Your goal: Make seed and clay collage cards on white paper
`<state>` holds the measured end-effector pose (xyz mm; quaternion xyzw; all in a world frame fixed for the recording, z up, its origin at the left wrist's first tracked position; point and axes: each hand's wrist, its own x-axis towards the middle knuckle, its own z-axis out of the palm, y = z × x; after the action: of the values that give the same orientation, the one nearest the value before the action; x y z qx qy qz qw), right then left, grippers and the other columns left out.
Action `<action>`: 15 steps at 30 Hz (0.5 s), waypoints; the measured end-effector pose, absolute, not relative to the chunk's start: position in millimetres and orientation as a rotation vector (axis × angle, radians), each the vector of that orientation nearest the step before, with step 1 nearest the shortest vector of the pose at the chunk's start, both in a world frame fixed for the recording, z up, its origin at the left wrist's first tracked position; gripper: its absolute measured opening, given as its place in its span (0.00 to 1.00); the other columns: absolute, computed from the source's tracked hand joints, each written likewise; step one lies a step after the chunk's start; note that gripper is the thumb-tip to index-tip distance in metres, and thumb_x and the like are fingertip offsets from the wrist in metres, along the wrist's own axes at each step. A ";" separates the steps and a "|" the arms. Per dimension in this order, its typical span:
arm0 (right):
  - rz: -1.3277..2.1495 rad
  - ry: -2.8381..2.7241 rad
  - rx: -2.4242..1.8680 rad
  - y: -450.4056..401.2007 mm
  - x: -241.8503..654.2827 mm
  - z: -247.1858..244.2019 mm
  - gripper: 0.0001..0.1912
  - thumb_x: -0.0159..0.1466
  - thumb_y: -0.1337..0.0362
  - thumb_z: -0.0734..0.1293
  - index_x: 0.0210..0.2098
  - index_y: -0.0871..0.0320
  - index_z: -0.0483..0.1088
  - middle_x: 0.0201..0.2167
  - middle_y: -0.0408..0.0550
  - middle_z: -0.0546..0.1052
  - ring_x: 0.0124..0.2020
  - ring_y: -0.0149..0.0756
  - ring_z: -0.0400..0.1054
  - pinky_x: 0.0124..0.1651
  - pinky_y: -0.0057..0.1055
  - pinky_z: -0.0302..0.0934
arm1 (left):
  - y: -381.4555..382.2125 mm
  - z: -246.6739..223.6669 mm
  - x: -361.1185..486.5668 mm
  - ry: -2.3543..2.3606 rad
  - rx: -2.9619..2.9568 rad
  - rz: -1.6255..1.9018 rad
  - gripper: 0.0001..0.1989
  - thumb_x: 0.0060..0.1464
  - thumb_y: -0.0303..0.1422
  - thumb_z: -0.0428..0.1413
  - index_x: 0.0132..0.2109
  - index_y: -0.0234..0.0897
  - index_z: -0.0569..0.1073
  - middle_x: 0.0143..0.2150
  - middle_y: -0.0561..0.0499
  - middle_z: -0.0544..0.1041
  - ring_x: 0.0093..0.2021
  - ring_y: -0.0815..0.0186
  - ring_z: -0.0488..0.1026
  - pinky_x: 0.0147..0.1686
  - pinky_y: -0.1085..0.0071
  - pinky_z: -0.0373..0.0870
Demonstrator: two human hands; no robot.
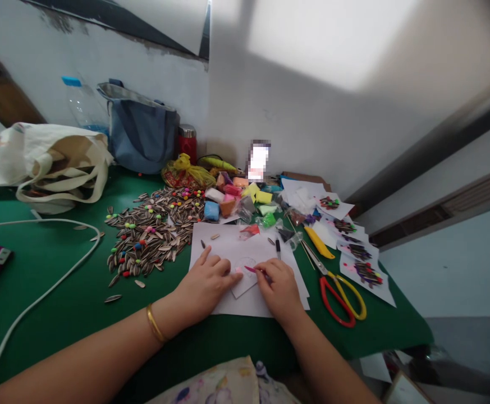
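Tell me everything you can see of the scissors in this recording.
The scissors lie flat on the green table, right of the right hand, with neither hand touching them. The blades look like bare metal and point away from the person, angled left, beside a yellow cutter. The two large loop handles, one red and one yellow, look plastic and lie nearer the person. Whether the blades are fully shut is unclear.

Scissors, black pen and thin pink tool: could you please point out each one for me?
Scissors (323, 269): head view, near the pivot.
Black pen (278, 248): head view, on the barrel.
Thin pink tool (250, 269): head view, on the exposed length beyond the right hand (277, 285).
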<state>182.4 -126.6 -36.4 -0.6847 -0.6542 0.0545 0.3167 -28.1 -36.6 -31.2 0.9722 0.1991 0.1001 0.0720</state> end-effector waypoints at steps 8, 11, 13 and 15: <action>0.169 -1.712 -1.815 -126.2 182.1 -36.8 0.07 0.65 0.67 0.64 0.36 0.55 0.75 0.33 0.47 0.75 0.39 0.40 0.68 0.45 0.35 0.58 | -35.4 -34.0 -24.3 0.661 2.866 0.305 0.19 0.65 0.28 0.47 0.60 0.46 0.70 0.45 0.46 0.71 0.47 0.57 0.67 0.63 0.41 0.48; 0.180 -1.717 -1.818 -125.5 182.3 -38.0 0.07 0.66 0.67 0.63 0.37 0.55 0.75 0.34 0.47 0.76 0.39 0.40 0.68 0.45 0.36 0.57 | -35.6 -31.6 -24.6 0.665 2.846 0.328 0.21 0.64 0.26 0.47 0.61 0.45 0.69 0.45 0.46 0.72 0.48 0.58 0.68 0.64 0.41 0.48; 0.198 -1.721 -1.825 -125.1 182.6 -38.4 0.07 0.66 0.68 0.63 0.37 0.55 0.74 0.35 0.47 0.76 0.40 0.39 0.68 0.46 0.35 0.57 | -36.1 -29.0 -25.4 0.654 2.844 0.350 0.21 0.63 0.26 0.48 0.61 0.45 0.69 0.44 0.47 0.73 0.47 0.59 0.69 0.64 0.41 0.47; 0.203 -1.731 -1.832 -124.8 182.8 -38.7 0.07 0.66 0.67 0.62 0.37 0.56 0.74 0.35 0.47 0.76 0.40 0.39 0.68 0.45 0.35 0.56 | -36.6 -26.9 -26.2 0.624 2.853 0.374 0.19 0.64 0.28 0.49 0.59 0.48 0.70 0.43 0.49 0.73 0.46 0.60 0.69 0.65 0.41 0.45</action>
<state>182.8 -124.8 -38.7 -0.6908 -0.6526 0.0767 0.3017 -26.2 -36.6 -26.9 0.9643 0.2110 0.1265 0.0982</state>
